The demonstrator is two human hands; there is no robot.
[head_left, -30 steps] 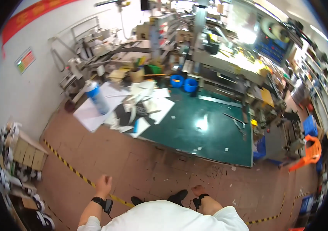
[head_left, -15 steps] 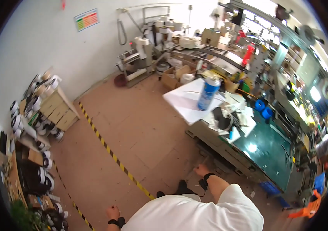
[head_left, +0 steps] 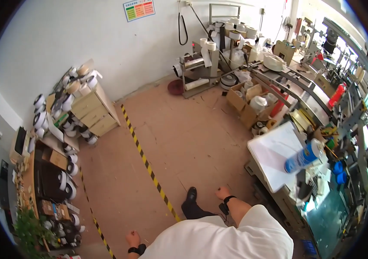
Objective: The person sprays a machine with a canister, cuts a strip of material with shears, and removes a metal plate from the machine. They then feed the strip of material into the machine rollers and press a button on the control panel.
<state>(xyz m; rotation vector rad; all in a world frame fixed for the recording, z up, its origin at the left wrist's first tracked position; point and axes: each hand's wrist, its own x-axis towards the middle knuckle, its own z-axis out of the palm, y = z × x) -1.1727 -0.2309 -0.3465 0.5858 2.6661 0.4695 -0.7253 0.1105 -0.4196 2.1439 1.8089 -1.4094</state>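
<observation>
Floor | below both grips (empty) | left hand | right hand

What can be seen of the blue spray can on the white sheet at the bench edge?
The blue spray can is a slim cylinder with a white cap end and pale label patches, seemingly metal. In this fisheye view it appears tilted, cap toward the upper right. It sits at the right edge of the white sheet on the workbench, beside clutter. No hand touches it; the right hand hangs well away, by the person's side.

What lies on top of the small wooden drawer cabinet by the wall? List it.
Rolls of tape-like material are piled on the drawer cabinet, white and tan ones. The pile covers the cabinet's top surface.
</observation>
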